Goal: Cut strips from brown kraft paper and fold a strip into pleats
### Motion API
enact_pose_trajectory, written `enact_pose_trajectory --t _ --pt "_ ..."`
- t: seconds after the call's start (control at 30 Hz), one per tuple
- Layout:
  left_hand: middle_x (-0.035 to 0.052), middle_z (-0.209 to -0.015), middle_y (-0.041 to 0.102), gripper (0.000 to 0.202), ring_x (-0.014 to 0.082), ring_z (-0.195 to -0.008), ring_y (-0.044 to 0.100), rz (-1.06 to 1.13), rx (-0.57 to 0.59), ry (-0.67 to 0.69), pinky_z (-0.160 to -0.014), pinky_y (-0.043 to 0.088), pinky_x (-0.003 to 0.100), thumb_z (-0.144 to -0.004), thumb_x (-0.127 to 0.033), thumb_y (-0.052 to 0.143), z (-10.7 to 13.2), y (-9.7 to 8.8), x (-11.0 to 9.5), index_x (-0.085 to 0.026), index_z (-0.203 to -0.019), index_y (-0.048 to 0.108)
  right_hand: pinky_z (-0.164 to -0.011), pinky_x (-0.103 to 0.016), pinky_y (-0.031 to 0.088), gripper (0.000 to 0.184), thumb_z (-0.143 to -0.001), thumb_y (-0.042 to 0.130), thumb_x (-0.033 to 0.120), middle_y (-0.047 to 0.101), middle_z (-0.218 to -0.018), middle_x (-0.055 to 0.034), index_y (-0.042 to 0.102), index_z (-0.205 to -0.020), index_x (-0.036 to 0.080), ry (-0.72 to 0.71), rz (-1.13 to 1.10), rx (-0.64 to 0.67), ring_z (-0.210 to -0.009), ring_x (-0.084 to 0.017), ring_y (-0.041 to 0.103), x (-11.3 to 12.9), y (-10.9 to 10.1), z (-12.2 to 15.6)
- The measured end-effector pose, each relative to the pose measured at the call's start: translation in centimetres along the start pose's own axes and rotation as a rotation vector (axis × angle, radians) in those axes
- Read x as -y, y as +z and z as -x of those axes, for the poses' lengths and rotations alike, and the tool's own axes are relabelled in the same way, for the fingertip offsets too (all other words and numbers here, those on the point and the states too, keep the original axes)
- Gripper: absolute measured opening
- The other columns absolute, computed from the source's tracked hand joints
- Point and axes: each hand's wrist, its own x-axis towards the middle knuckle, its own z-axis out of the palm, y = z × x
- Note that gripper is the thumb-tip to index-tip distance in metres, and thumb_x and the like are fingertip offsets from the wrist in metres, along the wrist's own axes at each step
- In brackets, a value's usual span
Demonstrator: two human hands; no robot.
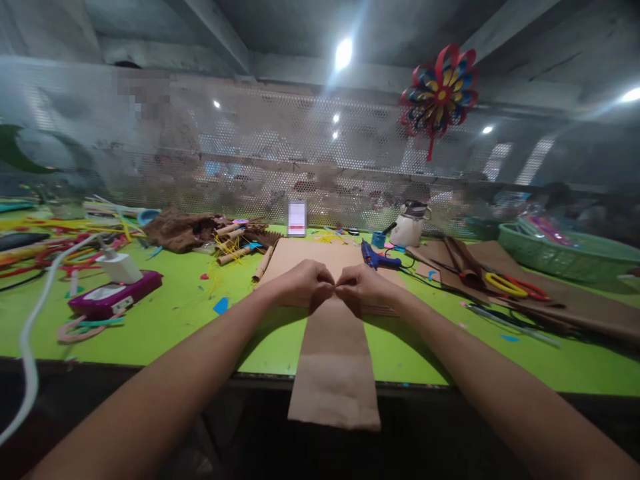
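Observation:
A strip of brown paper (336, 367) runs from my fingers toward me, its near end hanging past the table edge. My left hand (306, 280) pinches the far end of this strip with closed fingers. Beside it, my right hand (364, 285) pinches the same end, and the two sets of fingertips nearly meet. What the fingertips do to the paper is too small to make out. Under and behind both hands lies a flat stack of tan cardboard (290, 257). A blue glue gun (379, 259) rests on the stack's right side.
On the left are a purple power strip (117, 293) with a white plug and a white cable (35, 320). Rolled brown paper tubes (235, 253) lie behind. A phone (297, 219) stands upright at the back. Scissors (515, 285) and a green basket (565, 257) are at right.

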Motion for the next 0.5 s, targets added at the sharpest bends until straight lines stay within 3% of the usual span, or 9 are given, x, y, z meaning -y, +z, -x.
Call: enact_pose_trajectory --t 0.13,0.27,0.5 --pt "0.0029 -0.061 0.06 0.023 0.0126 -0.06 0.048 -0.1 -0.007 0.013 -0.054 0.032 0.022 -0.075 -0.023 0.049 -0.2 0.3 0.8 -0.011 -0.075 0.069 -0.053 -0.021 0.035 0.02 -0.077 0.055 0.025 0.062 -0.07 -0.0045 0.07 -0.076 0.012 -0.009 0.048 -0.077 -0.06 -0.012 0.051 0.5 0.7 -0.2" --pt "0.0029 -0.061 0.06 0.02 0.0112 -0.055 0.045 -0.192 -0.016 0.047 -0.052 0.029 0.023 -0.074 -0.02 0.05 -1.0 0.9 2.0 -0.012 -0.07 0.068 -0.06 -0.022 0.037 0.02 -0.078 0.053 0.019 0.065 -0.076 -0.006 0.072 -0.081 0.014 -0.059 0.146 -0.033 -0.066 -0.013 0.054 0.5 0.7 -0.6" --pt "0.0022 -0.064 0.059 0.014 0.0113 -0.056 0.044 -0.204 -0.031 -0.008 -0.051 0.026 0.023 -0.073 -0.02 0.052 -1.1 1.3 2.2 -0.014 -0.072 0.064 -0.055 -0.021 0.034 0.017 -0.075 0.053 0.016 0.064 -0.073 -0.0058 0.069 -0.079 0.013 -0.036 0.218 -0.02 -0.061 -0.012 0.052 0.1 0.4 -0.1"
